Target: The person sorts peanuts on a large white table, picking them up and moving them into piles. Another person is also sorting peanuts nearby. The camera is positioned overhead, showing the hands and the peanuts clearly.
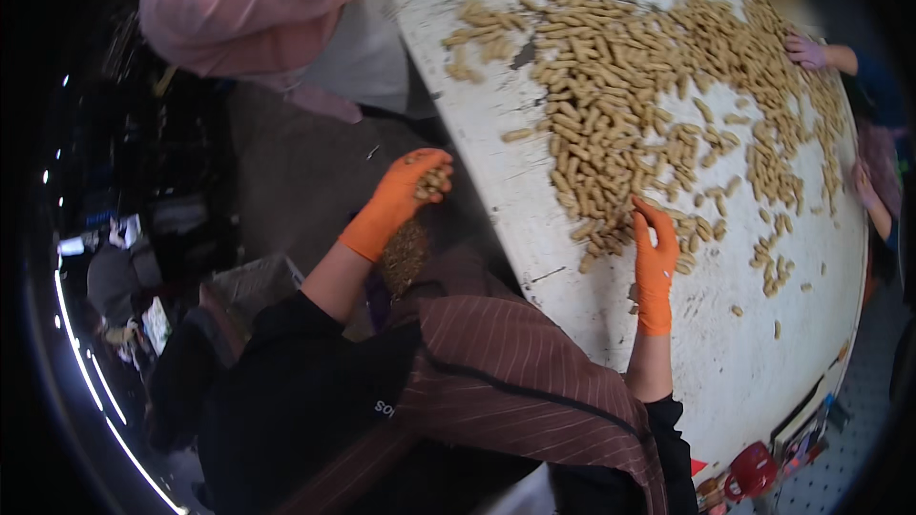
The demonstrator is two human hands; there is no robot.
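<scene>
My left hand (pixel 422 182), in an orange glove, is closed around several unshelled peanuts (pixel 432 184), just off the edge of the white table (pixel 572 315). Beneath it is a container filled with small brownish pieces (pixel 404 257), partly hidden by my forearm. My right hand (pixel 655 247), also gloved in orange, is over the table at the near edge of a large pile of unshelled peanuts (pixel 601 100). Its fingertips are by the peanuts; whether one is pinched between them cannot be told.
A person in a pink sleeve (pixel 243 7) stands at the upper left. Other people's hands (pixel 809 52) are at the table's far right side. A grey crate (pixel 254 282) is at the left. A red object (pixel 751 471) lies by the table's lower right corner.
</scene>
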